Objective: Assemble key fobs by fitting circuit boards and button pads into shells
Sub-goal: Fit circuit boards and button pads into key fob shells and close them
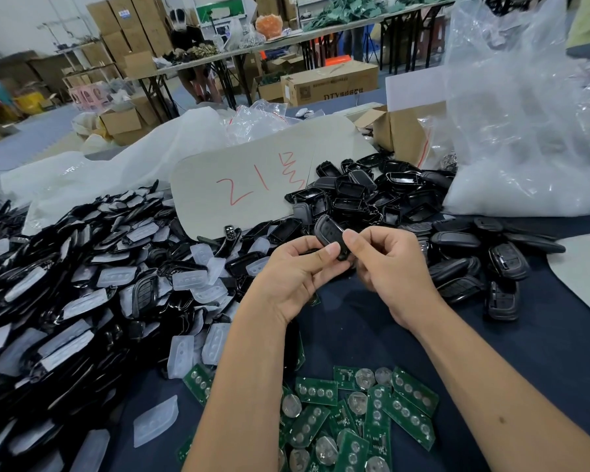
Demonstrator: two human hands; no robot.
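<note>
A grey cardboard sheet with rounded corners lies propped at the middle of the table — red marks are scrawled across it. Right of it stands an open brown carton, and beside that a large crumpled clear plastic bag rises high. White foam wrap spreads to the left. Farther back — small clear zip bags, a printed carton on the floor, long folding tables, and stacked brown boxes against the wall.
</note>
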